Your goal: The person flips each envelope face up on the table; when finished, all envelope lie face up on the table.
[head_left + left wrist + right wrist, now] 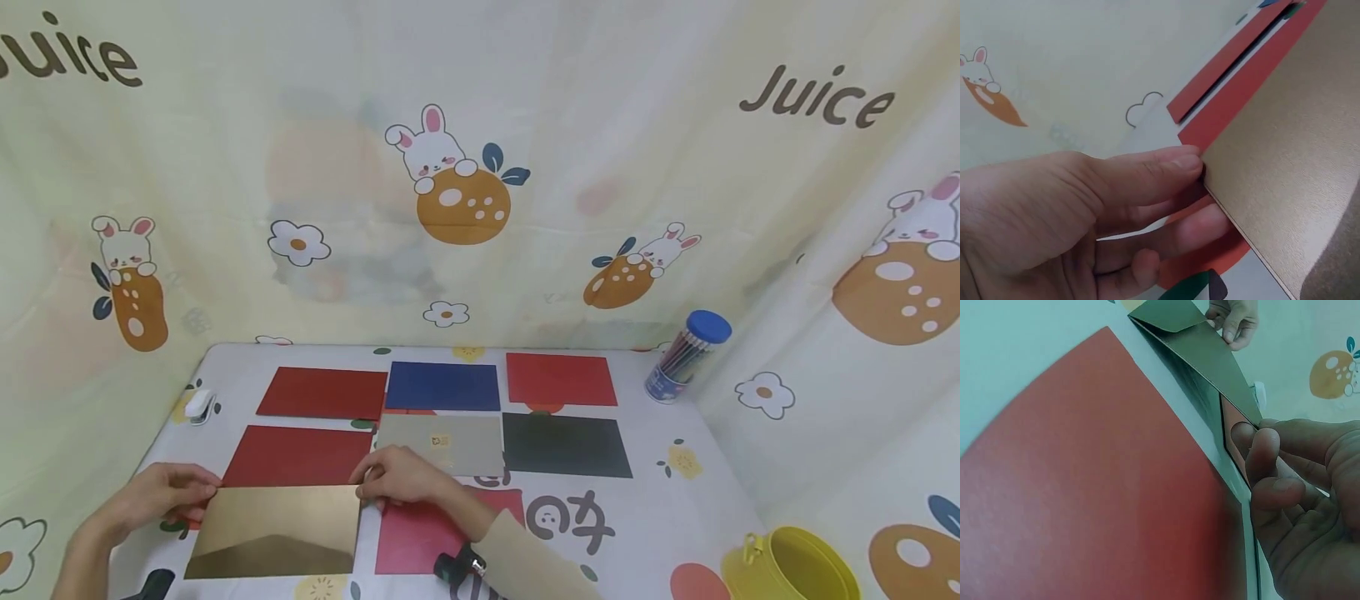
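Observation:
A gold rectangular card is at the front left of the table. My left hand pinches its far left corner between thumb and fingers, also seen close in the left wrist view. At the far right corner, my right hand pinches the card's edge with thumb and fingertips. The right wrist view shows the gold card tilted, one edge raised off the table. Behind it lies a dark red sheet, partly covered. Under the right forearm is a pinkish-red sheet, partly hidden.
Farther back lie another dark red sheet, a blue one, a bright red one, a grey one and a dark green one. A white stapler, blue-lidded pencil tub and yellow bucket stand around.

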`<state>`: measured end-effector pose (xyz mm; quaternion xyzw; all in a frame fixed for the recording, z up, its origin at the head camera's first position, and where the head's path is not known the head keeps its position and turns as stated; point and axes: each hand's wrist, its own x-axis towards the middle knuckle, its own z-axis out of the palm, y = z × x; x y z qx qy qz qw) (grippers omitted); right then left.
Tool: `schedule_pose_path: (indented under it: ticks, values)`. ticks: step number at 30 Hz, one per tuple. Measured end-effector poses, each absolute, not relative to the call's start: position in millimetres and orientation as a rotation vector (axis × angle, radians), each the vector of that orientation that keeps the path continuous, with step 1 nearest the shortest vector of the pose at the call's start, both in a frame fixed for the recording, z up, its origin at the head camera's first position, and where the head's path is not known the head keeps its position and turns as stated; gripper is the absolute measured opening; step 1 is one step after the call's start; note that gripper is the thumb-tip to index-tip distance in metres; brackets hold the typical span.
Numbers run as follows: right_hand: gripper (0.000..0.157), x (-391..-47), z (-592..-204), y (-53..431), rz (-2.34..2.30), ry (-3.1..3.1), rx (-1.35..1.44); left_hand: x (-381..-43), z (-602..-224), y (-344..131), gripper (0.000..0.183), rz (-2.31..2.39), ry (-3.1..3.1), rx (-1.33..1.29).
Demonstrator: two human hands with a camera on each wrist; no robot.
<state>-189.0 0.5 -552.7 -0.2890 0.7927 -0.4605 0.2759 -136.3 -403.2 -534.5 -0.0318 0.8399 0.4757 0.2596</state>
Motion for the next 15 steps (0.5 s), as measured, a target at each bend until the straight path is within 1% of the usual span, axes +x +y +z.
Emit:
schedule_pose_path:
  ticks: [10, 15]
  values:
    - [0.013, -184.8, -548.8, -2.3, -1.22, 2.096, -0.784, -131.8, -531.3, -405.5, 0.043, 1.269, 2.266, -0.117]
    - [0.013, -183.7, -548.5, -1.9, -1.189, 2.07, -0.804, -128.1, -533.3, -407.9, 0.039, 1.265, 2.257, -0.093]
